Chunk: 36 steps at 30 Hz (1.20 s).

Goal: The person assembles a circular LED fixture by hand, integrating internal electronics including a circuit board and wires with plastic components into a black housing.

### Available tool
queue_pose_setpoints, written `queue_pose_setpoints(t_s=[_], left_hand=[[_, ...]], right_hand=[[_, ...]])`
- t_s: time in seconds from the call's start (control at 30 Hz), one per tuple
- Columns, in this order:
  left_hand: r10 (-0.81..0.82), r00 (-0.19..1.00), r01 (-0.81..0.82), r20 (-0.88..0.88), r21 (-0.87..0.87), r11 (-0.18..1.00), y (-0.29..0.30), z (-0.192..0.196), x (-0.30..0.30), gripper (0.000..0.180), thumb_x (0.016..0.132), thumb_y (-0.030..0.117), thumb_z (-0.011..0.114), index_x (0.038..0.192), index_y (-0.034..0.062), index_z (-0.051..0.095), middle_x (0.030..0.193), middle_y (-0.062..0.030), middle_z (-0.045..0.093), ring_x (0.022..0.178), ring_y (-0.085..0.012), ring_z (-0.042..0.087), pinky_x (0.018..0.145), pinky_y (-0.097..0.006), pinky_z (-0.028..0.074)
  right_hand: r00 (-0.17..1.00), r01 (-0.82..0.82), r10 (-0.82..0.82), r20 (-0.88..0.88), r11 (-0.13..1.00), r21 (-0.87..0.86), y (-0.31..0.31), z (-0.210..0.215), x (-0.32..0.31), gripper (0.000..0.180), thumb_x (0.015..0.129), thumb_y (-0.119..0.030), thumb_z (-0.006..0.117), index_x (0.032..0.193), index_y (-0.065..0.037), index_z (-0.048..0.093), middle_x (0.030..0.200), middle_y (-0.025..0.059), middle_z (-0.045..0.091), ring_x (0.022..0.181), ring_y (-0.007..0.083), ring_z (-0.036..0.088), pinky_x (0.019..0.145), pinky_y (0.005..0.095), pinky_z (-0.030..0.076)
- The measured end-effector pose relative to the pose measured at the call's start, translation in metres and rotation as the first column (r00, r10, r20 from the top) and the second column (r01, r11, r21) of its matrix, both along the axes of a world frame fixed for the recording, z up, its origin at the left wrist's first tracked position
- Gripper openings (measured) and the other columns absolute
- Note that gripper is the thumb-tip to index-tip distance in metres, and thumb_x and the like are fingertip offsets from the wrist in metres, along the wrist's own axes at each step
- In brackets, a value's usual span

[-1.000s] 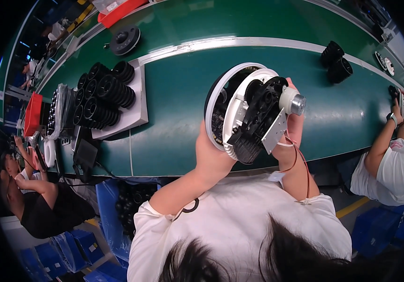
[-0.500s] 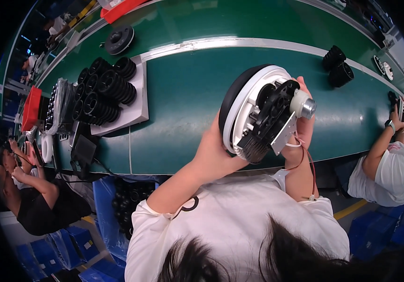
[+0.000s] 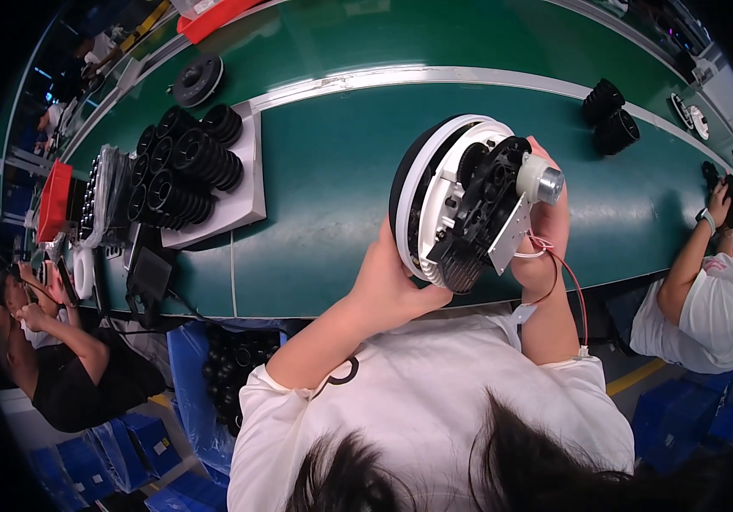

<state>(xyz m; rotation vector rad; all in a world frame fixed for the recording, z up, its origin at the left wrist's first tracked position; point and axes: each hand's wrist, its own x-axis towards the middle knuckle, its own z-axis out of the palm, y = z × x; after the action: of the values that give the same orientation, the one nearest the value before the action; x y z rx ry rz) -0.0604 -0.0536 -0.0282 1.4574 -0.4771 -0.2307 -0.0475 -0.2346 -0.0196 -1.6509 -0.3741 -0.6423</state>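
In front of my chest I hold a round black-and-white motor unit (image 3: 488, 198) above the bench, tilted with its inner side facing up and right. It has a black outer shell, a white rim, black gears and a silver motor (image 3: 550, 185) on a metal plate. My left hand (image 3: 390, 277) is closed on the lower left of the shell; some of its fingers are hidden beneath. My right hand (image 3: 553, 226) grips the far right side, partly hidden behind the motor. Red and dark wires (image 3: 578, 299) hang from the unit over my right forearm.
Black ribbed cylinders (image 3: 183, 166) crowd a white board (image 3: 251, 192) at left; more ribbed pieces (image 3: 616, 132) stand at right. A black disc unit (image 3: 197, 81) lies beyond. Below the bench is a blue bin (image 3: 187, 367). Co-workers sit left (image 3: 85, 367) and right (image 3: 699, 299).
The unit has shifted slightly left and turned in my hands; more dark gap shows inside its white rim. The wires have swung right. At right, the co-worker's held part has turned.
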Motion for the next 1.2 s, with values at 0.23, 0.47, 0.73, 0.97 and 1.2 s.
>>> queue_pose_setpoints(t_s=[0.23,0.47,0.73,0.97,1.2], left_hand=[[0.015,0.996,-0.021,0.093,0.062,0.998,0.000,0.005,-0.001,0.083,0.058,0.007,0.069,0.125,-0.0006,0.020,0.108,-0.0138,0.051,0.096,-0.0180,0.053,0.080,-0.029,0.043],[-0.048,0.993,0.052,0.112,-0.041,0.998,-0.005,-0.012,-0.003,0.089,0.061,0.007,0.071,0.128,0.0018,0.014,0.115,-0.0120,0.043,0.111,-0.0185,0.041,0.093,-0.034,0.033],[-0.210,0.940,0.150,-0.270,-0.226,0.963,0.027,0.022,0.019,0.077,0.065,0.027,0.074,0.120,-0.0069,0.032,0.117,-0.0133,0.043,0.109,-0.0185,0.042,0.091,-0.032,0.035],[-0.132,0.943,0.082,-0.305,-0.172,0.982,0.028,0.018,0.025,0.052,0.069,0.014,0.067,0.111,-0.0061,0.044,0.101,-0.0102,0.055,0.095,-0.0153,0.052,0.084,-0.027,0.040],[-0.054,0.901,-0.114,-0.430,-0.357,0.927,0.034,0.018,0.018,0.049,0.071,0.018,0.061,0.111,-0.0050,0.045,0.102,-0.0125,0.055,0.091,-0.0176,0.055,0.080,-0.029,0.044]], right_hand=[[0.999,-0.041,0.041,-0.001,0.988,-0.149,-0.013,-0.008,0.003,0.076,0.071,-0.043,0.064,0.127,-0.003,0.031,0.130,0.0126,0.032,0.117,0.0222,0.036,0.098,0.0345,0.028],[0.934,-0.304,0.332,-0.134,0.933,0.191,-0.004,-0.018,-0.008,0.070,0.072,-0.014,0.066,0.129,-0.012,0.026,0.126,0.0071,0.037,0.114,0.0194,0.039,0.097,0.0329,0.031],[0.881,-0.449,0.405,-0.243,0.879,-0.160,-0.020,-0.008,0.000,0.056,0.061,-0.011,0.071,0.110,-0.012,0.045,0.120,0.0126,0.041,0.106,0.0243,0.046,0.088,0.0312,0.038],[0.854,-0.426,0.403,-0.327,0.905,0.003,-0.012,0.003,-0.001,0.069,0.058,-0.015,0.074,0.117,-0.004,0.039,0.116,0.0120,0.043,0.106,0.0229,0.045,0.090,0.0313,0.036],[0.689,-0.485,0.693,-0.212,0.658,0.576,-0.004,-0.002,-0.007,0.079,0.071,-0.017,0.065,0.131,-0.002,0.017,0.123,0.0147,0.037,0.113,0.0223,0.038,0.093,0.0338,0.033]])
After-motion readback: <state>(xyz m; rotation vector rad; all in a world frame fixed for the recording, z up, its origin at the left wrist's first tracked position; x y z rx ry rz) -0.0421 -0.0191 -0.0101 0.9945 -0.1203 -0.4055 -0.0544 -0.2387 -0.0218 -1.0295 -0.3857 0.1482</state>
